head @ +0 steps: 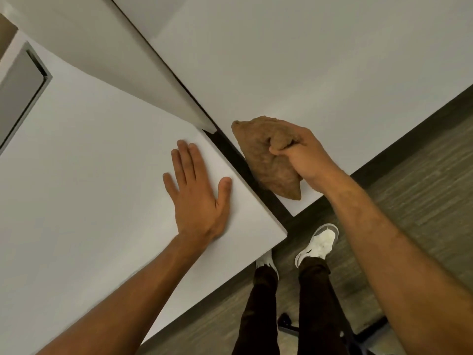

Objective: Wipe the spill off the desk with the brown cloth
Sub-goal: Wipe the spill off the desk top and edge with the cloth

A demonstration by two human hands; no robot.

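Note:
The brown cloth point(266, 157) lies bunched on the right-hand white desk point(320, 73), near its front corner and beside the dark gap between the two desks. My right hand point(299, 152) is closed on a fold of the cloth, pressing it onto the surface. My left hand point(197, 196) rests flat, fingers spread, on the left-hand white desk point(76, 188) close to its right edge. No spill shows on either desk surface; anything beneath the cloth is hidden.
A white divider panel point(143, 67) stands between the desks at the back. A grey recessed panel point(18, 90) sits at far left. Below the desk edge are the grey floor point(422, 175), my legs and white shoes point(320, 242), and a dark chair base point(289, 326).

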